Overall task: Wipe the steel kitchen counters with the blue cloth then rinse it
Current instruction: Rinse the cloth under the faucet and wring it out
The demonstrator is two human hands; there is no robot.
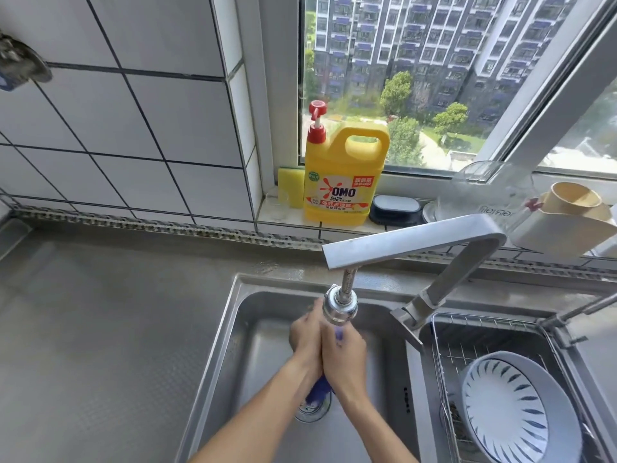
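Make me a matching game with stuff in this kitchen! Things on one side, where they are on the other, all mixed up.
Things:
1. blue cloth
2. soap jug
3. plate
4. sponge

Places:
A. in the wire rack in the right sink
B. squeezed between both hands under the tap
C. on the windowsill, leaning against the tiled wall
D. on the windowsill, in front of the window

Pairs: 1-B, 2-D, 3-A, 4-C

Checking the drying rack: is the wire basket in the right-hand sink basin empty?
No, a white bowl with blue stripes lies tilted inside the wire basket.
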